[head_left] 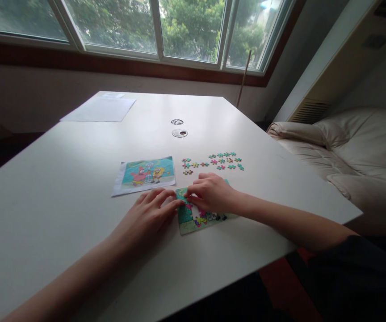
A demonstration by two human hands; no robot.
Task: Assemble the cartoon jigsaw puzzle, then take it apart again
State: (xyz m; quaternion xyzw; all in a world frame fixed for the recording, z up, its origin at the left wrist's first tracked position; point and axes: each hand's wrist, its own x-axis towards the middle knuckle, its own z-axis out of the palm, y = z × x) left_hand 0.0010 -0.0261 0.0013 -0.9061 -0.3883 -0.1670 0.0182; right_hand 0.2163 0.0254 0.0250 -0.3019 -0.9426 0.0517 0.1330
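Observation:
A partly built cartoon jigsaw puzzle lies on the white table near its front edge. My left hand lies flat with fingers stretched out, the fingertips touching the puzzle's left edge. My right hand rests on top of the puzzle with fingers curled down, pinching or pressing at its upper left part; what is under the fingertips is hidden. A printed reference picture of the same cartoon lies just beyond my left hand. Several loose puzzle pieces are spread beyond my right hand.
A sheet of paper lies at the table's far left. Two round cable holes sit mid-table. A cream cushion or beanbag is off the table's right edge. Windows run along the far wall.

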